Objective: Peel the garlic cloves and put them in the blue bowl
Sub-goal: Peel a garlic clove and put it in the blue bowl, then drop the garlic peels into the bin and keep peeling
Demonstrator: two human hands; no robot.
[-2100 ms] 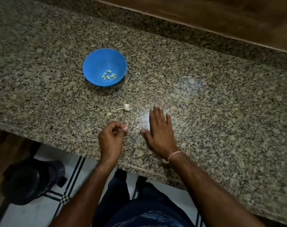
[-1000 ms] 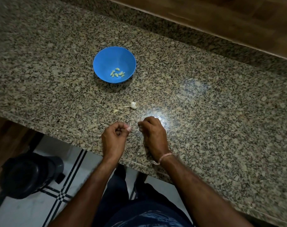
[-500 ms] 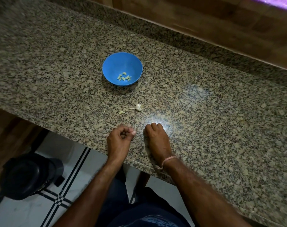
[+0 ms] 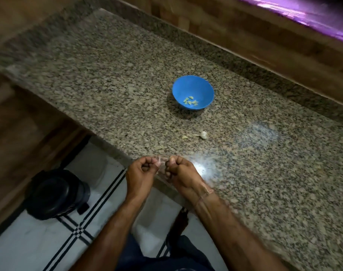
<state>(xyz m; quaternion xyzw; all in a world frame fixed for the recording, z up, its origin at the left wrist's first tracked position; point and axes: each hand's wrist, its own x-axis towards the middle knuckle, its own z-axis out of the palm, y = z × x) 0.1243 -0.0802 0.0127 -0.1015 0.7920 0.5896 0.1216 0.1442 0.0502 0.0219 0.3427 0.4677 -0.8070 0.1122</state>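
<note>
A blue bowl [image 4: 193, 92] stands on the granite counter [image 4: 264, 153] and holds several peeled pale cloves [image 4: 190, 101]. Nearer to me lie a small garlic bulb remnant with a stem [image 4: 203, 134] and one loose clove [image 4: 184, 137]. Both hands hover at the counter's front edge, fists almost touching. My left hand [image 4: 141, 175] is curled, pinching a small pale bit, seemingly garlic skin or a clove, at its fingertips. My right hand [image 4: 181, 174] is curled beside it; what it holds is hidden and blurred.
A dark round container [image 4: 56, 194] stands on the white tiled floor with black stripes, below the counter's left end. Wooden panelling runs along the counter's back and left. A bright light glare [image 4: 201, 167] lies on the granite by my right hand.
My right hand went from flat on the counter to a fist drawn back beside my left hand at the edge. The view swung left, so the bowl now appears further right.
</note>
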